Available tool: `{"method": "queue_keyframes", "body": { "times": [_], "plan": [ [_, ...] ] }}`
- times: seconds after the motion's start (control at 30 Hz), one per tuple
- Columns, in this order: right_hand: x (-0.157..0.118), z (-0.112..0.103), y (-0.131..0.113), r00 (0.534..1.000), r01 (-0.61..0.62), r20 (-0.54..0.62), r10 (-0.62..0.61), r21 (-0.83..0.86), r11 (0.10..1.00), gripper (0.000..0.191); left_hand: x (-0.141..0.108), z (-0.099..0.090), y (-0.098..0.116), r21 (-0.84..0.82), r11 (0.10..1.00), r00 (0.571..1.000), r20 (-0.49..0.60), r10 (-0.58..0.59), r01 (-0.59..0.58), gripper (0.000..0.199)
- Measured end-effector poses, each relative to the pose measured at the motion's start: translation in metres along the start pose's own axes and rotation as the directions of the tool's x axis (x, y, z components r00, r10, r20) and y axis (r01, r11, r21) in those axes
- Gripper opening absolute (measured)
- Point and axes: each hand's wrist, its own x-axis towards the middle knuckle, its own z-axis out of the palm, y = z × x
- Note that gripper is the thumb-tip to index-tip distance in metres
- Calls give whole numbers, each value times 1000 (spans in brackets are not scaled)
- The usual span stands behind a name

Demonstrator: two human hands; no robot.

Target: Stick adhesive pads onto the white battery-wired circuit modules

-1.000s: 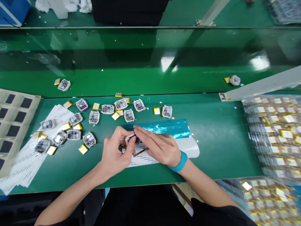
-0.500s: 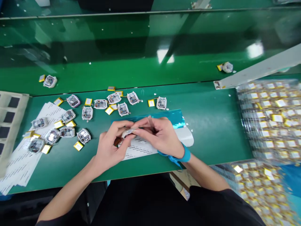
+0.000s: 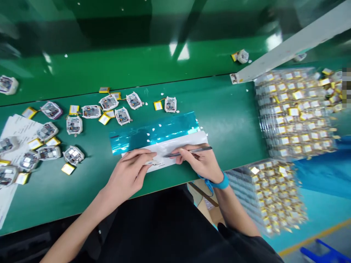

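Observation:
My left hand [image 3: 133,168] is curled palm down at the left end of the white sticker sheet [image 3: 189,140]. Between its thumb and fingers a small edge of a white watch case [image 3: 149,163] shows; the rest is hidden under the hand. My right hand [image 3: 201,160], with a blue band at the wrist, grips metal tweezers [image 3: 189,151]. Their tips point left, over the sheet and a little right of my left fingertips. A shiny blue film strip [image 3: 153,130] lies just behind the sheet, with small white bits scattered on and around it.
Several open watch cases with circuit boards [image 3: 74,125] and wired yellow batteries [image 3: 67,168] cover the left side, some on printed sheets [image 3: 16,128]. Another watch case [image 3: 170,105] sits behind the film. Stacked clear trays of batteries [image 3: 293,113] stand right, below a slanted white post [image 3: 287,42].
My hands have parted: the right one moved off the watch case, and its tweezers swung down to point left over the sheet. My left hand lowered with the case. The view shifted right.

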Motion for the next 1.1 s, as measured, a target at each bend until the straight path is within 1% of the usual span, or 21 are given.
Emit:
{"method": "queue_keyframes", "body": {
  "times": [0.07,0.2,0.33,0.4,0.5,0.6,0.67,0.73,0.77,0.83,0.9,0.93,1.0,1.03,1.1],
  "plan": [
    [-3,4,3,1000,-7,-31,7,-4,1000,40,-1,-1,-1,-11,1000,1000,-14,0,0,26],
    [-4,7,4,999,-19,-36,19,10,1000,35,-4,0,-3,-23,1000,1000,-28,10,-10,26],
    [-2,2,4,999,1,37,-2,22,1000,37,-5,0,-5,-20,1000,1000,-22,11,-11,26],
    [-1,-1,4,997,-19,71,13,82,996,38,-4,0,-5,-20,1000,1000,-18,13,-14,26],
    [1,-3,6,995,-78,81,61,238,968,38,-4,1,-7,-17,1000,1000,-15,17,-17,27],
    [1,-4,8,995,-99,44,90,311,945,39,-3,0,-8,-31,999,1000,-16,21,-21,26],
    [1,-3,8,994,-97,-7,105,326,940,39,-2,-2,-5,-87,996,999,-43,22,-26,24],
    [1,0,2,990,-76,-84,113,364,928,38,0,-7,0,-165,986,994,-102,-30,12,19],
    [2,3,-3,986,-55,-127,112,387,920,37,0,-9,4,-213,975,987,-135,-86,56,17],
    [5,11,-16,976,1,-199,92,427,904,35,3,-16,13,-335,928,962,-153,-227,166,16],
    [9,20,-30,974,55,-220,49,443,895,30,5,-21,21,-480,843,942,-90,-323,243,19],
    [11,25,-36,977,72,-213,28,447,892,28,6,-23,24,-553,791,941,-40,-337,260,22],
    [15,34,-45,984,83,-176,-2,449,890,25,8,-25,28,-672,692,946,44,-320,265,29],
    [16,38,-47,988,79,-155,-10,446,891,25,8,-25,30,-713,651,948,63,-310,261,32],
    [20,42,-47,991,74,-131,-19,427,901,27,8,-25,32,-763,595,947,67,-315,252,36]
  ]
}}
